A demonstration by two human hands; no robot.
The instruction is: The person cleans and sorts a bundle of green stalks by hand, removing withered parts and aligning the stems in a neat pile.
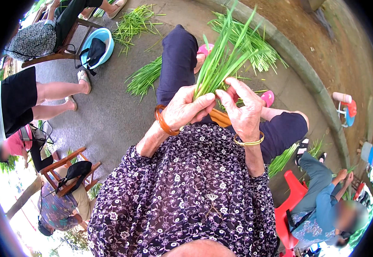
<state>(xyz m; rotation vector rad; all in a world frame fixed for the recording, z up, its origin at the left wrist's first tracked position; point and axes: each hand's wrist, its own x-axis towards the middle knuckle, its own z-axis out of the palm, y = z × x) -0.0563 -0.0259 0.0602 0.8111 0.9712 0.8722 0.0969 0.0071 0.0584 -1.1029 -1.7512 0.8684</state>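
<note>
My left hand (191, 105), with an orange-brown bangle at its wrist, is closed around the lower ends of a bunch of long green leafy stalks (221, 55). The leaves fan upward and away from me, over my spread knees. Close on its right is my right hand (244, 105), with a yellow bangle. Its thumb and fingers are bent together at the lower side of the bunch. Whether a single stalk lies between those fingertips is too small to tell. Beyond the bunch, a larger pile of similar stalks (255, 47) lies on the ground near my pink shoes.
More stalks lie in a heap (135, 23) at the far left and a bundle (145, 77) beside my left knee. A blue basin (105, 40) holds a black bag. A curb (300, 60) curves along the right. People surround me; one sits on a red chair (287, 210).
</note>
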